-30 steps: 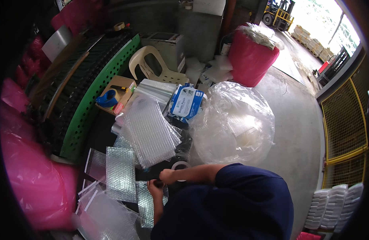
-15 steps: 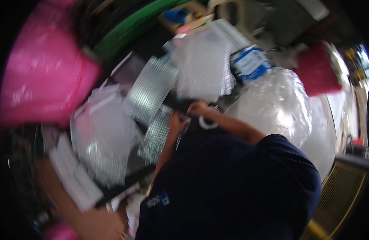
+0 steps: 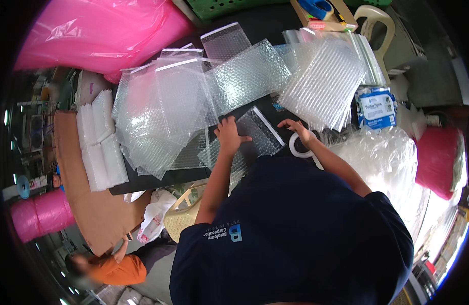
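On the black table in front of me lies a clear bubble-wrap pouch (image 3: pixel 258 131) with a white strip along its right edge. My left hand (image 3: pixel 230 134) rests on its left side, fingers spread and thumb out to the right. My right hand (image 3: pixel 299 133) hovers just beyond the strip, fingers apart and nothing visible in them. Beside its wrist sits a white ring-shaped roll (image 3: pixel 294 146), partly covered by my arm. More bubble-wrap pouches (image 3: pixel 143 117) lie in a loose pile to the left. Another pouch (image 3: pixel 249 76) lies farther away, and a stack of bubble pouches (image 3: pixel 323 81) is at right.
A blue-and-white package (image 3: pixel 377 109) and crumpled clear plastic (image 3: pixel 379 150) lie at right. Pink wrapped bundles (image 3: pixel 107 33) bulge at far left. White rolls (image 3: pixel 96 140) stand beside brown cardboard (image 3: pixel 74 168). A person in orange (image 3: pixel 125 269) is at lower left, near a beige chair (image 3: pixel 186 211).
My view has swung and sharpened. My hands, close together before, are now apart: the left lies spread on the pouch, the right is off to its right.
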The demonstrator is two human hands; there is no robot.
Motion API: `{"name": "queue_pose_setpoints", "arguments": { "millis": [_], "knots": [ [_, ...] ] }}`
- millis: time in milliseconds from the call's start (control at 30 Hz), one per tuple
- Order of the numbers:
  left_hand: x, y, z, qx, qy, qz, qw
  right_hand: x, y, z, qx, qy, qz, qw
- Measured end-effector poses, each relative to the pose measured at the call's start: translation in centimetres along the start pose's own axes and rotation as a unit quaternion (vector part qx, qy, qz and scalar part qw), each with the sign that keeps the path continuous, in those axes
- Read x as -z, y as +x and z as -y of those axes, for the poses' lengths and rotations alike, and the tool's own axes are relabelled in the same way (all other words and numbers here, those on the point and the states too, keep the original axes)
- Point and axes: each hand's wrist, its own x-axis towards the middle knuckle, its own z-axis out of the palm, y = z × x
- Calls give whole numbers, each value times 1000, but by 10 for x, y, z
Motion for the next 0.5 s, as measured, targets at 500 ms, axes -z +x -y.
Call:
{"name": "queue_pose_setpoints", "arguments": {
  "millis": [500],
  "knots": [
    [133, 100, 24, -122, -11, -356, 927, 3, -22, -12, 114, -490, -103, 858]
  ]
}}
